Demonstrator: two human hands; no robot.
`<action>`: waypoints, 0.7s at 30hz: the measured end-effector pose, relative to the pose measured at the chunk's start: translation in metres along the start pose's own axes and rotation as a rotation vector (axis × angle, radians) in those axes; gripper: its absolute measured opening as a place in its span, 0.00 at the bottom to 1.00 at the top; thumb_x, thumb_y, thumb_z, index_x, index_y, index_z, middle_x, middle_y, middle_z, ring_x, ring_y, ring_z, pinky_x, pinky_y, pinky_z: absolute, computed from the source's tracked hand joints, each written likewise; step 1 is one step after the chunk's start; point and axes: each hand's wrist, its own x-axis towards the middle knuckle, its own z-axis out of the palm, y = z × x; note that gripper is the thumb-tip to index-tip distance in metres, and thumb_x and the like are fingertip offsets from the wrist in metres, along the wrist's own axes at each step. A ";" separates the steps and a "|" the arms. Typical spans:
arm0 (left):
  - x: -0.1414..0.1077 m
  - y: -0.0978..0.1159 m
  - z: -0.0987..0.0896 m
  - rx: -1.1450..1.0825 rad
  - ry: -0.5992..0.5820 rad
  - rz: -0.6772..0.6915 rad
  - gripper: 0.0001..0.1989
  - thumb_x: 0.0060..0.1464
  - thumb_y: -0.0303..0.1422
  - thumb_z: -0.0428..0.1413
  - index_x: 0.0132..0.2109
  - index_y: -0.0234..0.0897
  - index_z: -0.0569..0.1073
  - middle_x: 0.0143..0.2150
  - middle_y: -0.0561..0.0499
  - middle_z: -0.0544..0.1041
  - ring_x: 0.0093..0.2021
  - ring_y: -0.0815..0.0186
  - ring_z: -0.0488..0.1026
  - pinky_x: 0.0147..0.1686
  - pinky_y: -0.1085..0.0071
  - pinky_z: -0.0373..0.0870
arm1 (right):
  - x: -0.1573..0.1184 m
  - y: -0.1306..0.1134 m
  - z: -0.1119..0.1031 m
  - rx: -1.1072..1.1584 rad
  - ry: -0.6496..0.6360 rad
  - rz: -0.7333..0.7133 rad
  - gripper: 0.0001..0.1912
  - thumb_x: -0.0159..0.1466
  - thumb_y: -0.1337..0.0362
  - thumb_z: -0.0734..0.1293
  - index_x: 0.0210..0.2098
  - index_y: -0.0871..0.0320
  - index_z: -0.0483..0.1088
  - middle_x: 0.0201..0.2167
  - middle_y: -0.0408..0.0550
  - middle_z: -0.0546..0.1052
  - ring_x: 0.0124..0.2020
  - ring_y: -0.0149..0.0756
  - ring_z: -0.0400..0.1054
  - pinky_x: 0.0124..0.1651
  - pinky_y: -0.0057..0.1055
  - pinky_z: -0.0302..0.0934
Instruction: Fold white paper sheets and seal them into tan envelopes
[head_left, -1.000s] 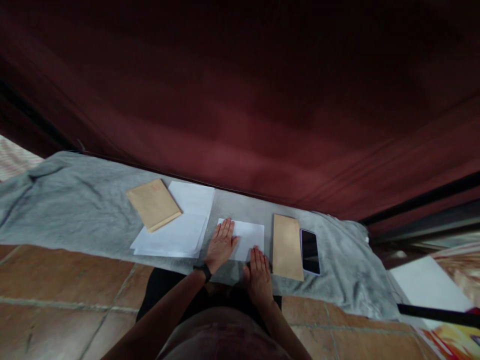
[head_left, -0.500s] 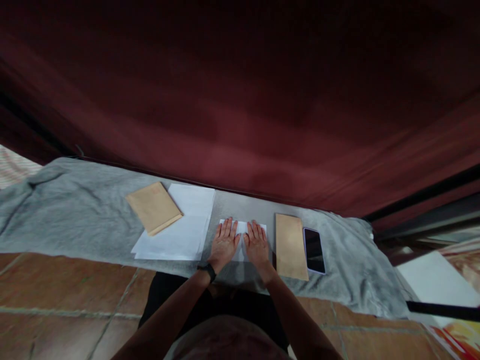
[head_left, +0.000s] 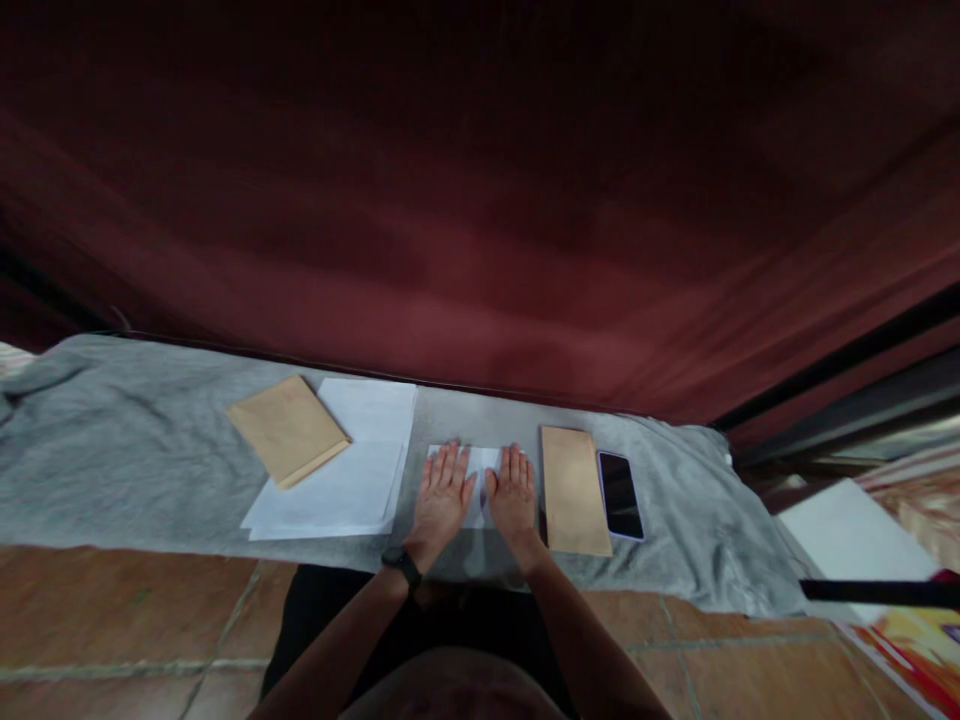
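A small white sheet of paper (head_left: pixel 481 512), seemingly folded, lies on the grey cloth in front of me, mostly covered by my hands. On its left part my left hand (head_left: pixel 441 500) rests flat, fingers stretched out. My right hand (head_left: pixel 512 497) lies flat on the right part, its fingers straight and close together. Both thumbs point inward with a strip of paper showing between them. Just right of my right hand is a brown envelope (head_left: pixel 574 490). To the left, white paper sheets (head_left: pixel 360 490) lie under a second brown envelope (head_left: pixel 289 430).
A phone (head_left: pixel 621 495) lies beside the right envelope. The grey cloth (head_left: pixel 150 450) covers a long narrow surface, with a dark red wall-like sheet (head_left: pixel 465 300) behind it. A white panel (head_left: pixel 862 540) stands at the far right. Tiled floor (head_left: pixel 112 620) shows in front.
The view has shifted slightly, so the things on the cloth appear moved a little. Both hands stay flat on the paper; the right fingers are closer together.
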 end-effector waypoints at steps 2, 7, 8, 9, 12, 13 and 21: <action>-0.005 0.005 -0.001 0.007 -0.032 0.050 0.26 0.69 0.38 0.43 0.69 0.36 0.64 0.73 0.40 0.58 0.73 0.49 0.52 0.70 0.46 0.50 | -0.001 0.001 0.001 0.006 0.011 0.005 0.30 0.75 0.59 0.55 0.70 0.70 0.54 0.71 0.67 0.54 0.72 0.53 0.51 0.69 0.53 0.50; -0.010 0.005 0.003 0.010 -0.043 0.019 0.29 0.69 0.40 0.43 0.69 0.27 0.62 0.71 0.34 0.60 0.73 0.50 0.54 0.70 0.48 0.51 | -0.001 0.003 0.005 0.022 0.053 0.015 0.30 0.74 0.59 0.54 0.70 0.70 0.54 0.70 0.69 0.56 0.71 0.53 0.52 0.68 0.54 0.52; -0.010 0.004 0.004 0.005 -0.041 0.013 0.29 0.69 0.39 0.43 0.70 0.26 0.61 0.71 0.33 0.59 0.72 0.50 0.55 0.70 0.48 0.51 | 0.000 0.003 0.005 0.022 0.057 0.010 0.29 0.75 0.60 0.54 0.70 0.71 0.54 0.70 0.70 0.57 0.71 0.53 0.52 0.68 0.54 0.52; -0.009 0.004 0.004 -0.001 -0.039 0.007 0.29 0.69 0.39 0.43 0.70 0.26 0.61 0.71 0.33 0.59 0.72 0.50 0.55 0.70 0.49 0.51 | 0.000 0.003 0.005 0.019 0.060 0.007 0.29 0.75 0.60 0.53 0.69 0.73 0.55 0.70 0.71 0.57 0.71 0.54 0.52 0.68 0.54 0.52; -0.009 0.003 0.002 -0.006 -0.040 0.010 0.29 0.68 0.38 0.44 0.70 0.27 0.60 0.71 0.34 0.59 0.73 0.50 0.54 0.70 0.48 0.50 | -0.001 0.002 0.001 0.010 0.051 -0.003 0.29 0.75 0.60 0.53 0.68 0.75 0.57 0.69 0.72 0.58 0.71 0.54 0.52 0.68 0.55 0.52; -0.009 0.003 0.001 -0.003 -0.041 0.015 0.28 0.68 0.38 0.44 0.70 0.29 0.61 0.71 0.34 0.59 0.73 0.50 0.54 0.70 0.48 0.50 | -0.003 0.001 -0.001 0.014 0.039 -0.024 0.29 0.75 0.61 0.53 0.68 0.74 0.57 0.69 0.71 0.59 0.71 0.53 0.51 0.68 0.54 0.51; -0.016 0.000 -0.007 -0.010 -0.055 0.075 0.26 0.68 0.36 0.45 0.69 0.31 0.63 0.72 0.36 0.58 0.73 0.51 0.53 0.69 0.49 0.53 | -0.036 -0.001 -0.013 0.044 -0.029 -0.165 0.29 0.74 0.60 0.57 0.71 0.63 0.55 0.72 0.62 0.54 0.73 0.49 0.49 0.69 0.51 0.49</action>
